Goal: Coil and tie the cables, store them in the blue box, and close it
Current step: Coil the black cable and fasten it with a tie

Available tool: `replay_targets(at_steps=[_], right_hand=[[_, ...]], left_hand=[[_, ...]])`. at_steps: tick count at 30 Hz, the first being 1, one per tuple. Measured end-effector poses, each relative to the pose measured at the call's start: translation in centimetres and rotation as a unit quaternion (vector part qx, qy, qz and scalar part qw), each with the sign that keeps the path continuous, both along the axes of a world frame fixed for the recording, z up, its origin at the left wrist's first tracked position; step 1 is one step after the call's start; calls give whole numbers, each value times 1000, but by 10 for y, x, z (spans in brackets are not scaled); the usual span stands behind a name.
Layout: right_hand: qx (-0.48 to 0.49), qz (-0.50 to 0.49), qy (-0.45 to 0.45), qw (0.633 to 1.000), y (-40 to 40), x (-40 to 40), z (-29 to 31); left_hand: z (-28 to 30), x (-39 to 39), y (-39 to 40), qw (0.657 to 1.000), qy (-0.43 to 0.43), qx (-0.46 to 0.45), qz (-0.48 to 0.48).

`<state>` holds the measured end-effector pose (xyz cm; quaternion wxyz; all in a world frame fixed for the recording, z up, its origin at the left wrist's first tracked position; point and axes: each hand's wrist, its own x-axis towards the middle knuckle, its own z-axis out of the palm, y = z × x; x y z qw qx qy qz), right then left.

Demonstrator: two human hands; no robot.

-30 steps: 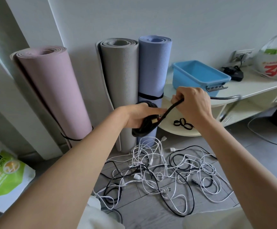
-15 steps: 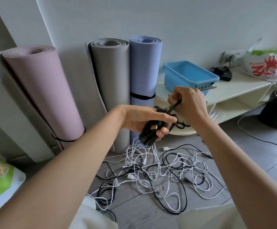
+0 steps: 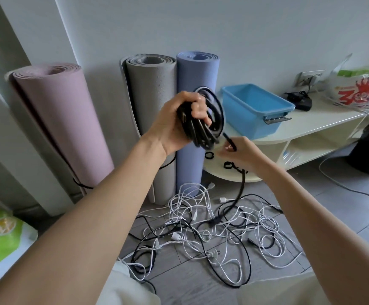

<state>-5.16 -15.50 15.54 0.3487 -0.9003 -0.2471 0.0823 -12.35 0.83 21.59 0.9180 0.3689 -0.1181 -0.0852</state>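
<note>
Black coiled cable [image 3: 210, 119], blue box [image 3: 256, 111], pink [image 3: 64, 126], grey [image 3: 152, 102], lavender mats [image 3: 196, 71].

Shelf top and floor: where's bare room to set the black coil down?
Shelf top is bare between the blue box and the black adapter, along the front edge. The box interior is empty too. Grey floor tiles right of the cable tangle are free. Crowded: floor below both hands, and the lower shelf, which holds black ties.
</note>
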Motion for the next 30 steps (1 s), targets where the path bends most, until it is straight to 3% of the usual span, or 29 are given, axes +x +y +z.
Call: replay_targets(at_steps=[3,5,7,9,11,12,14,16,19,21,23,27,30], right_hand=[[-107,38,-63,992,0,-5,-9],[-158,65,-93,981,3,-10,-11],[-208,96,-105,968,9,-11,-9],[-238,132,-99,957,16,-16,-1],[-221,169,-25,960,22,-25,10],[-203,182,33,962,23,-29,14],[-142,190,133,962,21,-31,22],[-2,161,237,958,15,-29,27],[235,79,372,894,8,-22,35],[321,82,418,846,5,-23,42],[342,123,413,835,6,-27,45],[226,104,208,946,10,-30,41],[219,74,177,957,9,-28,40]], left_hand=[[-3,8,4,975,34,-74,206],[-13,14,13,945,77,-55,314],[-27,18,21,907,126,4,401],[-42,18,26,857,171,133,467],[-54,14,26,810,163,305,473],[-58,13,27,805,148,340,463],[-58,13,28,816,133,343,445],[-51,13,29,830,120,333,430],[-45,11,32,872,102,279,389],[-46,11,30,893,109,251,357],[-47,12,22,905,125,255,317],[-41,6,1,927,183,268,188],[-41,0,-8,933,155,315,73]])
